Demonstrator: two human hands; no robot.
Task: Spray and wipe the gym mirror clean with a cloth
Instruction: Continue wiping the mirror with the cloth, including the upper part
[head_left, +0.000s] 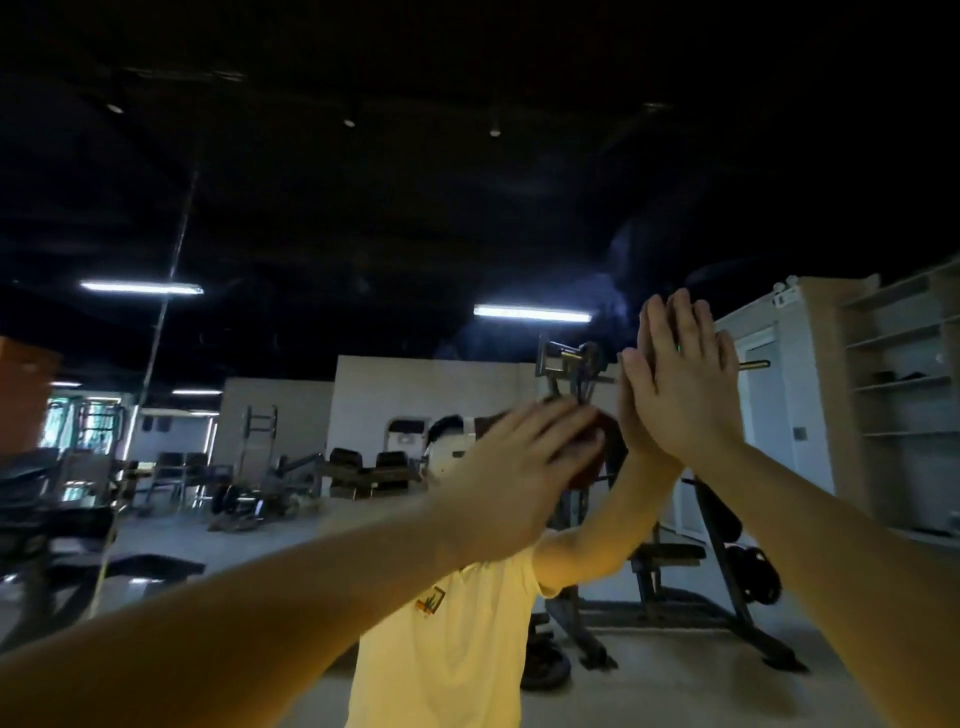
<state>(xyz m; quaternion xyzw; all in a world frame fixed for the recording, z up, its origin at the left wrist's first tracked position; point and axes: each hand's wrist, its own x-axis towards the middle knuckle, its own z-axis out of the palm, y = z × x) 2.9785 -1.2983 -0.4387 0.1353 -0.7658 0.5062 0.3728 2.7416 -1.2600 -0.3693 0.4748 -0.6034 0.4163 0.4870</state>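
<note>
My right hand lies flat on the mirror at 3 o'clock, fingers straight and together, while just beside it at 4 o'clock my blurred left hand, fingers extended, presses a dark red cloth against the glass

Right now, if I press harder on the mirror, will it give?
Probably not: the reflection round the flat right hand looks unwarped, so the mirror seems stiff. Being glass, it is likely brittle and slick under the cloth.
</note>
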